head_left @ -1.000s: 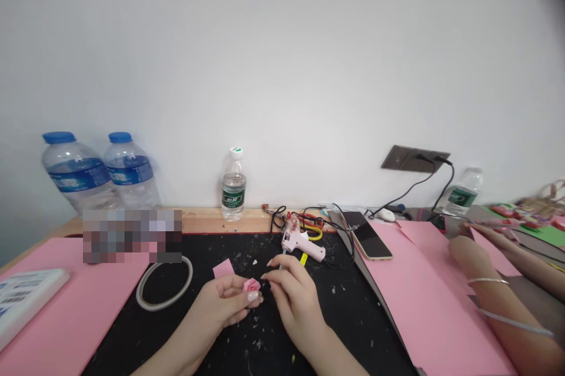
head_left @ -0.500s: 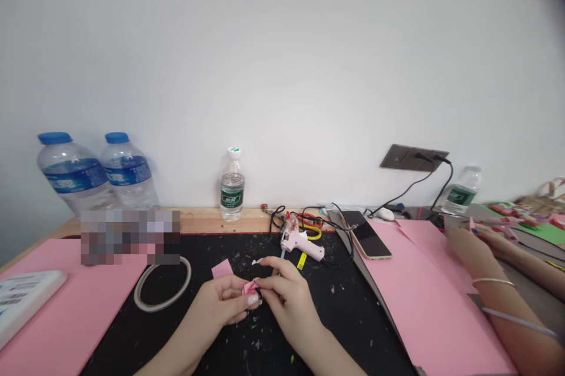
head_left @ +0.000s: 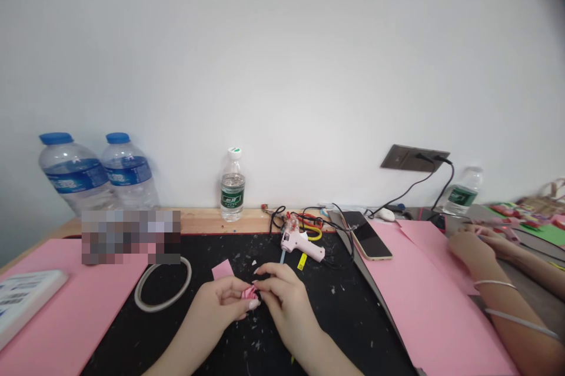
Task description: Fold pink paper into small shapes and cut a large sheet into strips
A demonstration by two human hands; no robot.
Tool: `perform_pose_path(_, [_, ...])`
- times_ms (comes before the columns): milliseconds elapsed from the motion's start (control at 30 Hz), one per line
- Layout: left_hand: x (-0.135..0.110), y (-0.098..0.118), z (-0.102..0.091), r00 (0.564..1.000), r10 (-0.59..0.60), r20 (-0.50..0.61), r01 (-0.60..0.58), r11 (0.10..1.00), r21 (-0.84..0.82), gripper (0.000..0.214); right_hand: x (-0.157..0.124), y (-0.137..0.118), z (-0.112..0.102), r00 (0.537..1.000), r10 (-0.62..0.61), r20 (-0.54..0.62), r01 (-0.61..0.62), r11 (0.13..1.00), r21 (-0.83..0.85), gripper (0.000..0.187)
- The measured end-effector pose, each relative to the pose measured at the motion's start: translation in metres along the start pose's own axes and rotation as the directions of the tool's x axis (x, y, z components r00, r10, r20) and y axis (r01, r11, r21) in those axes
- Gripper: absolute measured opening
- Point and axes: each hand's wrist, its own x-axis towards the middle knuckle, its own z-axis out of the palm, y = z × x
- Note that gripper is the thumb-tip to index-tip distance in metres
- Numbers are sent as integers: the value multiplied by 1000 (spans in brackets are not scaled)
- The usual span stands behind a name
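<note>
My left hand (head_left: pixel 223 304) holds a small pink folded paper flower (head_left: pixel 248 292) between thumb and fingers, low over the black mat (head_left: pixel 212 329). My right hand (head_left: pixel 282 296) pinches the same flower from the right, fingers pressed onto it. A loose pink paper square (head_left: pixel 222 269) lies just behind my left hand. A pink glue gun (head_left: pixel 300 243) rests on the mat behind my right hand.
A tape ring (head_left: pixel 162 289) lies left of my hands. Pink sheets (head_left: pixel 66 317) flank the mat. Water bottles (head_left: pixel 232 185) stand along the wall, a phone (head_left: pixel 367 236) and cables lie at the back. Another person's arm (head_left: pixel 498 290) with bracelets rests at the right.
My right hand has closed in onto the pink flower, and both hands have sunk slightly toward the mat. The other person's arm at the right has drawn back and lowered.
</note>
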Motion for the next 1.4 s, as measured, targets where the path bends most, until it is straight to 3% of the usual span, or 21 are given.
perform_pose_path(233, [2,-6,-1,999,36,34,-36,999,-6,13,1,-3,-1,999,35,19,-36,996,81,26])
perform_pose_path(567, [2,-1,0,999,0,48,2,999,-48,20,1,-2,-2,998,56,13,-56,996,65,29])
perform_pose_path(700, [3,1,-2,998,69,-12,-70,991,-112,26,3,-4,-7,995,95,-29,-94,994,49,35])
perform_pose_path(833, [0,5,-3,992,102,-70,-113,978,-178,21,4,-4,-6,987,159,-22,-158,987,36,25])
perform_pose_path(1000, [-5,10,3,1000,-16,-15,11,957,-289,22,3,-4,-2,987,158,-1,-158,987,40,17])
perform_pose_path(1133, [-6,12,5,994,-108,31,112,967,-228,27,2,-2,-2,987,161,-16,-160,986,39,18])
perform_pose_path(1400, [-4,10,2,997,-78,23,81,968,-237,36,4,-1,-2,982,187,-12,-186,978,91,19])
